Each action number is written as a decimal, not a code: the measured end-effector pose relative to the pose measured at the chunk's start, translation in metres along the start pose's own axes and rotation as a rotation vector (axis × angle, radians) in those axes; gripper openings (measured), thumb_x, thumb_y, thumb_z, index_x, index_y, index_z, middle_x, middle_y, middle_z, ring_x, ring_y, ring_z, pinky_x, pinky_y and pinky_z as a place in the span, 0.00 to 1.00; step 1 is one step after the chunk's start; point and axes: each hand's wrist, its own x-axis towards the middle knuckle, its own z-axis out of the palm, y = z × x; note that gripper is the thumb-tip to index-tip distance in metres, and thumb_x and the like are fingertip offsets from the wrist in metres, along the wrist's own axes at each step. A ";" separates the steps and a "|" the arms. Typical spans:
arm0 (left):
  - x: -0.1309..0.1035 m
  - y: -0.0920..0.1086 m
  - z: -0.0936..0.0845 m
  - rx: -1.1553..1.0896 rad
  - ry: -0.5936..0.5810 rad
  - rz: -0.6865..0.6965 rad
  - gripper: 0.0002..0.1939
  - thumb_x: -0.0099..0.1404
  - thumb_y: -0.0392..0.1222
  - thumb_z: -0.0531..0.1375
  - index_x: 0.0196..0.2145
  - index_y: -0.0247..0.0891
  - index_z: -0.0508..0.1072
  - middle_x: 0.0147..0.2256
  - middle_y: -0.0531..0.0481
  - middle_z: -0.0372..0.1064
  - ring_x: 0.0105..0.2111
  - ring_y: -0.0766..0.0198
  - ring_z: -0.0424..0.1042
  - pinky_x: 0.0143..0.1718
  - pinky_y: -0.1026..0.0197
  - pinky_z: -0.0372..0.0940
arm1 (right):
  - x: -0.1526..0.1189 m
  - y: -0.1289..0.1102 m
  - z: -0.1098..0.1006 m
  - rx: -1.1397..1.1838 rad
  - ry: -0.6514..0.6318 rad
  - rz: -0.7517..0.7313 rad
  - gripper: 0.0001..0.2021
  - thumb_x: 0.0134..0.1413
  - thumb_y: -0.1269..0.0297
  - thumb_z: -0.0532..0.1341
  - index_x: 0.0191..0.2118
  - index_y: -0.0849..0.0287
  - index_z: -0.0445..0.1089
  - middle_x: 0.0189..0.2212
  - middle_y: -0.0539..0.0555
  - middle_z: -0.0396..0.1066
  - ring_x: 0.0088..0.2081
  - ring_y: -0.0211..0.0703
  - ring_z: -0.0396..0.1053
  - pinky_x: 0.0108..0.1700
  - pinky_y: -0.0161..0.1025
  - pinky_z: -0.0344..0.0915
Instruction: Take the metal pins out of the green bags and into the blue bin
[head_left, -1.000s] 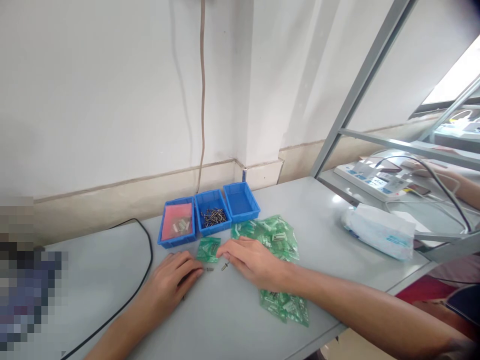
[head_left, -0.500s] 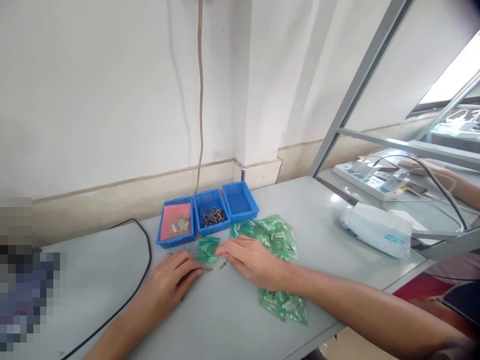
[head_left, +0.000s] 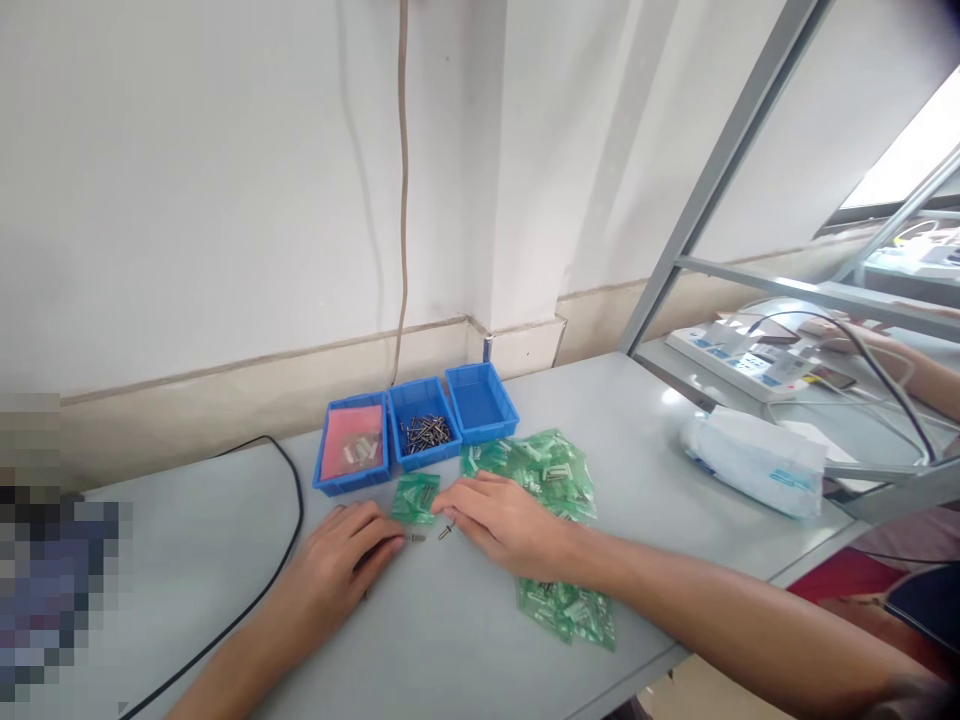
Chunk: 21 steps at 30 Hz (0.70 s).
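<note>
A small green plastic bag [head_left: 415, 498] with metal pieces showing through lies flat between my hands. My right hand [head_left: 502, 515] is at its right edge, fingertips closed together over the bag's border. Just below that thumb lies a small metal screw [head_left: 445, 532]. My left hand [head_left: 345, 550] rests on the table to the lower left, its fingers curled and pressed together; what they hold, if anything, is hidden. A short metal piece [head_left: 418, 538] lies by its fingertips. Part of another small piece [head_left: 365, 594] shows under the left palm.
Three blue bins stand behind: one with pink paper [head_left: 351, 428] and a clear bag, one with screws [head_left: 427, 434], one bare [head_left: 480, 400]. Filled green bags [head_left: 559, 475] lie around my right forearm. A black cable [head_left: 296, 520], white package [head_left: 757, 460] and another person's arm [head_left: 900, 355] are visible.
</note>
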 end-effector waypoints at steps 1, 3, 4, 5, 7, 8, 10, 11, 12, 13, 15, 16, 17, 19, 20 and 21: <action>0.000 0.000 0.000 -0.002 0.002 0.001 0.07 0.80 0.43 0.57 0.49 0.45 0.76 0.41 0.49 0.73 0.41 0.59 0.73 0.44 0.58 0.66 | 0.000 0.000 0.000 0.004 -0.002 0.006 0.11 0.78 0.68 0.51 0.54 0.57 0.69 0.48 0.55 0.80 0.44 0.45 0.76 0.50 0.42 0.68; 0.000 0.001 -0.001 -0.005 -0.010 0.000 0.07 0.80 0.43 0.57 0.49 0.45 0.76 0.41 0.49 0.73 0.41 0.59 0.73 0.44 0.58 0.66 | 0.000 0.000 0.000 0.011 -0.008 0.017 0.11 0.78 0.68 0.51 0.54 0.56 0.70 0.48 0.55 0.80 0.44 0.45 0.75 0.51 0.42 0.68; 0.001 0.001 -0.001 -0.006 -0.017 -0.002 0.07 0.80 0.43 0.57 0.48 0.45 0.76 0.41 0.50 0.73 0.41 0.59 0.73 0.44 0.58 0.66 | 0.000 0.000 -0.001 0.013 -0.011 0.022 0.11 0.78 0.68 0.51 0.54 0.56 0.70 0.48 0.55 0.80 0.44 0.45 0.75 0.51 0.42 0.68; 0.001 0.001 -0.001 -0.005 -0.021 -0.004 0.07 0.80 0.43 0.57 0.49 0.45 0.76 0.41 0.50 0.73 0.41 0.59 0.73 0.44 0.58 0.66 | 0.000 -0.001 -0.001 0.015 -0.015 0.026 0.11 0.78 0.68 0.51 0.54 0.56 0.70 0.48 0.55 0.80 0.44 0.45 0.75 0.51 0.42 0.68; 0.001 0.002 -0.001 -0.003 -0.019 -0.004 0.07 0.80 0.43 0.57 0.49 0.45 0.76 0.41 0.49 0.73 0.41 0.59 0.73 0.44 0.58 0.66 | 0.001 -0.001 -0.002 0.015 -0.018 0.031 0.11 0.78 0.67 0.51 0.53 0.56 0.70 0.47 0.55 0.80 0.44 0.45 0.75 0.52 0.42 0.68; 0.001 0.002 -0.001 -0.002 -0.014 -0.003 0.07 0.80 0.43 0.57 0.49 0.45 0.76 0.40 0.49 0.73 0.41 0.59 0.73 0.44 0.58 0.66 | 0.001 -0.002 -0.002 0.014 -0.019 0.033 0.11 0.78 0.67 0.51 0.53 0.56 0.70 0.47 0.55 0.80 0.43 0.45 0.75 0.51 0.42 0.68; 0.002 0.003 -0.002 -0.002 -0.005 0.001 0.08 0.80 0.43 0.57 0.49 0.45 0.76 0.40 0.49 0.73 0.40 0.60 0.73 0.44 0.58 0.66 | 0.002 -0.003 -0.003 0.011 -0.022 0.038 0.11 0.79 0.67 0.51 0.53 0.57 0.70 0.47 0.55 0.80 0.43 0.45 0.75 0.51 0.42 0.68; 0.002 0.003 -0.002 -0.003 -0.002 0.003 0.08 0.80 0.43 0.56 0.49 0.45 0.76 0.40 0.50 0.73 0.40 0.60 0.73 0.44 0.59 0.67 | 0.002 -0.004 -0.003 0.011 -0.026 0.041 0.11 0.79 0.66 0.51 0.53 0.57 0.70 0.47 0.55 0.80 0.42 0.45 0.75 0.51 0.42 0.68; 0.002 0.003 -0.002 -0.003 -0.001 0.003 0.08 0.81 0.44 0.56 0.48 0.45 0.76 0.40 0.50 0.73 0.40 0.60 0.74 0.44 0.59 0.67 | 0.002 -0.004 -0.004 0.012 -0.029 0.044 0.11 0.79 0.66 0.51 0.53 0.57 0.70 0.46 0.55 0.80 0.42 0.45 0.75 0.50 0.42 0.68; 0.002 0.003 -0.003 -0.004 0.000 0.002 0.08 0.81 0.44 0.56 0.48 0.45 0.76 0.40 0.50 0.73 0.40 0.60 0.74 0.44 0.59 0.67 | 0.003 -0.005 -0.004 0.013 -0.031 0.047 0.11 0.79 0.66 0.51 0.52 0.57 0.70 0.46 0.55 0.80 0.42 0.44 0.75 0.50 0.42 0.68; 0.002 0.004 -0.003 -0.004 -0.003 0.001 0.08 0.81 0.44 0.56 0.49 0.45 0.76 0.40 0.49 0.73 0.40 0.60 0.74 0.44 0.59 0.67 | 0.003 -0.005 -0.005 0.015 -0.032 0.048 0.11 0.79 0.65 0.51 0.52 0.57 0.70 0.46 0.55 0.80 0.42 0.44 0.75 0.50 0.42 0.68; 0.002 0.004 -0.003 -0.003 -0.004 0.000 0.08 0.81 0.44 0.56 0.48 0.45 0.76 0.40 0.49 0.73 0.40 0.60 0.74 0.43 0.59 0.67 | 0.003 -0.005 -0.005 0.015 -0.032 0.046 0.11 0.79 0.65 0.51 0.52 0.56 0.70 0.46 0.55 0.80 0.42 0.44 0.75 0.50 0.41 0.68; 0.002 0.004 -0.003 -0.002 -0.004 0.000 0.09 0.81 0.44 0.56 0.48 0.45 0.76 0.40 0.49 0.73 0.39 0.60 0.74 0.43 0.59 0.67 | 0.003 -0.005 -0.005 0.016 -0.030 0.044 0.11 0.79 0.65 0.51 0.52 0.56 0.70 0.46 0.55 0.80 0.42 0.44 0.74 0.49 0.41 0.68; 0.002 0.004 -0.002 0.000 -0.004 -0.003 0.09 0.81 0.44 0.56 0.48 0.45 0.76 0.40 0.49 0.73 0.39 0.60 0.74 0.43 0.59 0.67 | 0.002 -0.004 -0.004 0.019 -0.029 0.037 0.10 0.79 0.65 0.51 0.52 0.56 0.70 0.45 0.54 0.80 0.42 0.43 0.74 0.49 0.41 0.68; 0.002 0.004 -0.002 0.001 -0.005 -0.006 0.09 0.81 0.44 0.56 0.48 0.45 0.77 0.40 0.49 0.73 0.40 0.60 0.74 0.44 0.59 0.67 | 0.002 -0.004 -0.004 0.019 -0.028 0.035 0.10 0.78 0.65 0.52 0.52 0.56 0.69 0.45 0.54 0.80 0.41 0.43 0.74 0.49 0.41 0.67; 0.002 0.004 -0.002 0.002 -0.005 -0.008 0.09 0.80 0.44 0.56 0.48 0.45 0.77 0.40 0.49 0.73 0.40 0.60 0.74 0.44 0.59 0.67 | 0.002 -0.004 -0.004 0.019 -0.027 0.035 0.09 0.78 0.65 0.52 0.52 0.56 0.69 0.45 0.54 0.79 0.41 0.43 0.74 0.49 0.41 0.67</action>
